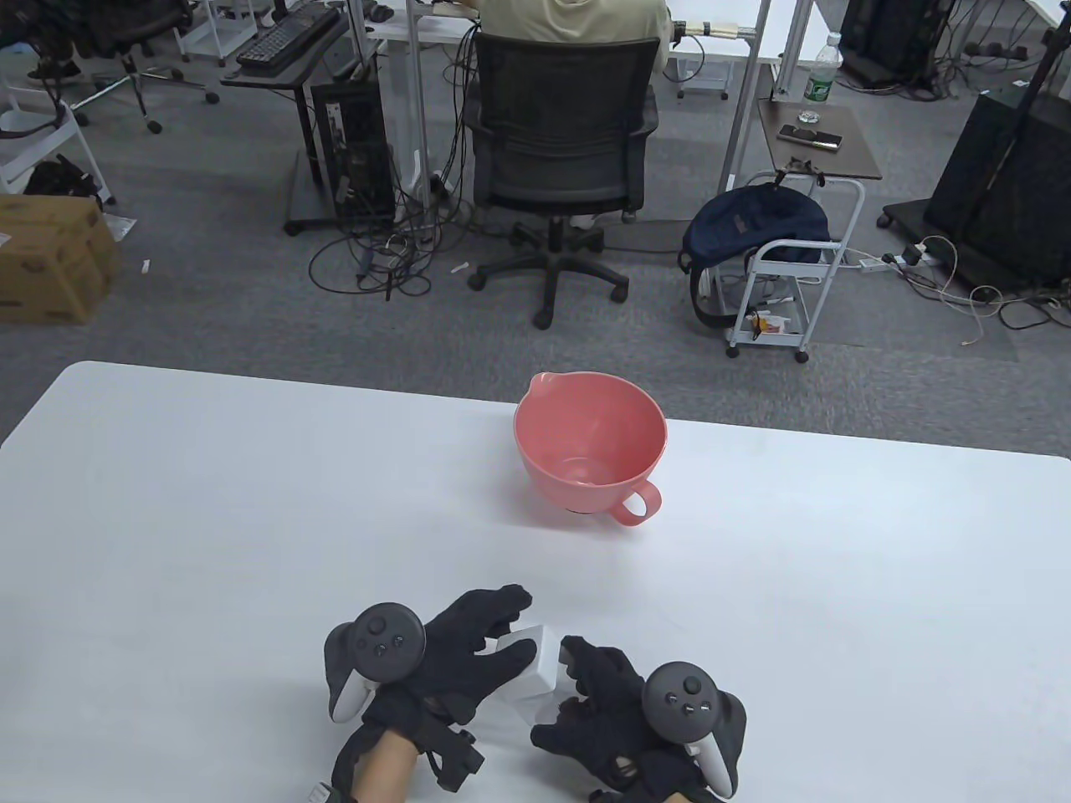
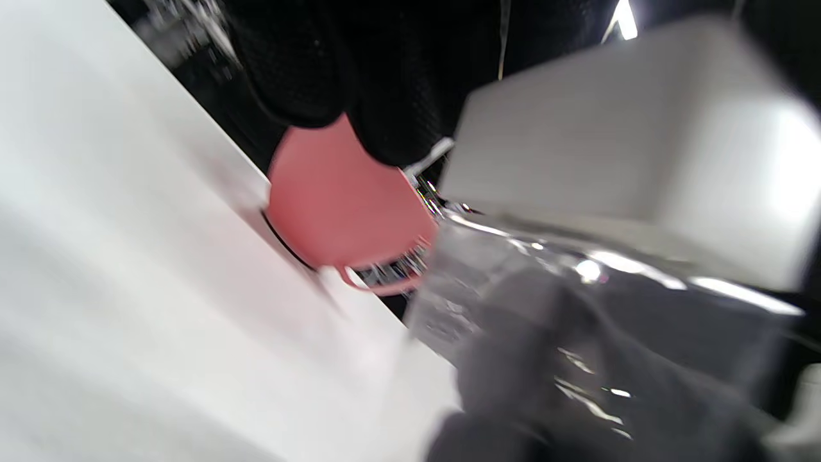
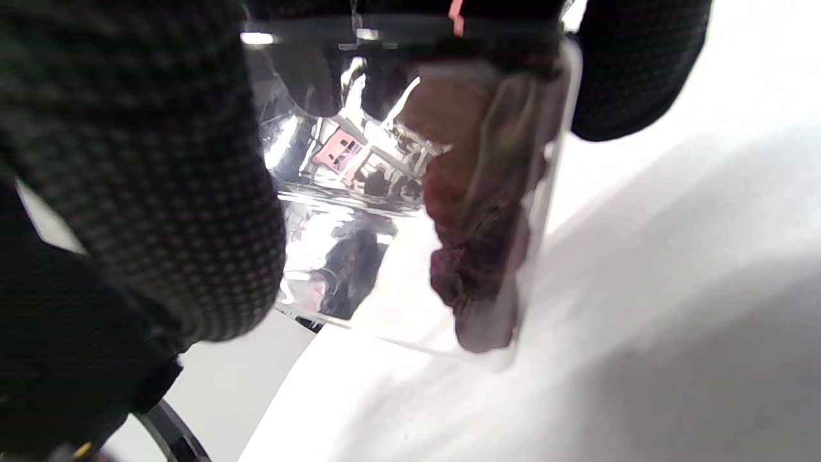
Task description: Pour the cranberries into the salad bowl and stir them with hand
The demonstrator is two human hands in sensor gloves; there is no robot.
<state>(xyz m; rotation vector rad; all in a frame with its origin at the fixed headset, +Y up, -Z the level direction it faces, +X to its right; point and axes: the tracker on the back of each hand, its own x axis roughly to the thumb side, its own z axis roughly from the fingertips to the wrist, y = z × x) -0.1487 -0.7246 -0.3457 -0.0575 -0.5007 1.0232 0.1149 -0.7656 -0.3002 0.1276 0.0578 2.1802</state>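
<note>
A pink salad bowl (image 1: 545, 435) with a spout and a side handle stands at the middle of the white table (image 1: 209, 502); its inside looks bare. It shows blurred in the left wrist view as the pink bowl (image 2: 340, 205). Near the front edge both gloved hands hold a clear container (image 3: 359, 212) with a white lid (image 1: 535, 667). My left hand (image 1: 489, 640) curls over the lid (image 2: 628, 141) from the left. My right hand (image 1: 577, 686) grips the clear body from the right. Dark red cranberries (image 3: 478, 250) lie against the container's wall, between my gloved fingers (image 3: 147, 192).
The bowl's handle (image 1: 636, 506) points toward the front right. The table's far edge (image 1: 753, 427) runs just behind the bowl. Beyond it on the floor stand an office chair (image 1: 556, 142) with a seated person and a small white cart (image 1: 795, 268).
</note>
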